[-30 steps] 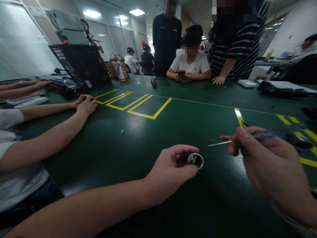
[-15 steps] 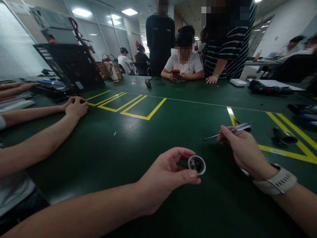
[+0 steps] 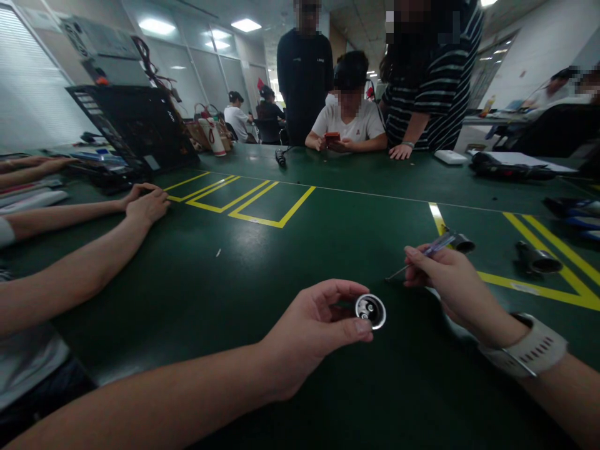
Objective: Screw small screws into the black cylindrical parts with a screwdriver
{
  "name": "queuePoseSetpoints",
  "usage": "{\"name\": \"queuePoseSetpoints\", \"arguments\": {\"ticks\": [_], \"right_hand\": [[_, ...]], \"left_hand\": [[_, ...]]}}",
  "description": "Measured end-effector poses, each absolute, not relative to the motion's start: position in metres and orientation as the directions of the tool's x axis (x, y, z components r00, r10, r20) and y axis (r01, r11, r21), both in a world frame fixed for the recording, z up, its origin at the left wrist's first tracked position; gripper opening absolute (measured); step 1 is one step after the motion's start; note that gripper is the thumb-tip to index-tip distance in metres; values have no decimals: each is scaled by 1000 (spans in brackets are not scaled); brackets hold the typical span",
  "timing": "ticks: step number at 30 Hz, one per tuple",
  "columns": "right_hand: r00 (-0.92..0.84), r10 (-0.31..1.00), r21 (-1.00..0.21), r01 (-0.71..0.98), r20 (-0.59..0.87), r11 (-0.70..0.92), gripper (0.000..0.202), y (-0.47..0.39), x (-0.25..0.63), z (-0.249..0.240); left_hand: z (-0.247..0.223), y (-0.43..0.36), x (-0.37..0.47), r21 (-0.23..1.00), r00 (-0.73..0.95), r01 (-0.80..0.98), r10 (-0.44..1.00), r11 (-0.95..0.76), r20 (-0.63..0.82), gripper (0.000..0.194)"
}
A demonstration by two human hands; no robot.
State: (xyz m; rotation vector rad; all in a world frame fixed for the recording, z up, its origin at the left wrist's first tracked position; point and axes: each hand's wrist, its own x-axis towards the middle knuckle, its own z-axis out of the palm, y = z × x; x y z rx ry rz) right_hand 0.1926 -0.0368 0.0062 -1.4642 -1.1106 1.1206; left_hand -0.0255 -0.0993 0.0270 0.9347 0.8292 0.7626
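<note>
My left hand (image 3: 319, 337) pinches a round metal part (image 3: 370, 312) between thumb and fingers, its open end facing me and small round fittings showing inside. The rest of that part is hidden by my fingers. To its right, my right hand (image 3: 445, 284) grips a screwdriver (image 3: 438, 244) with a clear handle and a thin shaft. The screwdriver tip points left, apart from the round part. Beyond my right hand lies a dark metal cylinder (image 3: 464, 242), partly covered by the hand. Another dark cylinder (image 3: 539, 257) lies farther right.
Yellow tape (image 3: 553, 292) marks areas on the green table (image 3: 197, 312). At the left rest a co-worker's hands (image 3: 147, 203), near a black case (image 3: 134, 125). A person across the table holds a red phone (image 3: 332, 137). A dark cable connector (image 3: 280, 157) lies at the back.
My right hand has moved slightly left and down, and the screwdriver is now steeper. The round part in my left hand has turned, so its inside shows brighter.
</note>
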Motion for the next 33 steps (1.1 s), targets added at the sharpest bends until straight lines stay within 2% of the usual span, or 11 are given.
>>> {"name": "queuePoseSetpoints", "arguments": {"ticks": [5,7,9,13,17,22,28,33], "right_hand": [[85,984,-976,-169,-155,-139,24,-49,182,21],[30,996,-958,-277,-81,-69,25,-56,179,31],[-32,998,-955,-293,57,45,25,-66,175,39],[-141,922,-932,-16,361,362,19,-85,169,42],[-270,809,-768,264,522,584,20,-97,165,41],[-369,739,-651,352,563,672,16,-101,162,43],[-426,724,-620,378,543,688,15,-103,158,44],[-433,717,-603,391,545,695,14,-105,155,44]], "left_hand": [[27,-98,-25,889,415,-239,869,390,-270,34],[28,-98,-24,884,400,-252,875,393,-274,34],[28,-98,-25,880,393,-262,877,396,-278,33],[29,-98,-24,877,373,-283,887,388,-272,34],[28,-99,-24,886,359,-280,896,370,-261,34],[26,-100,-25,898,365,-270,900,347,-238,34],[27,-101,-23,923,343,-218,910,318,-233,30],[26,-101,-21,967,326,-114,928,229,-181,23]]}}
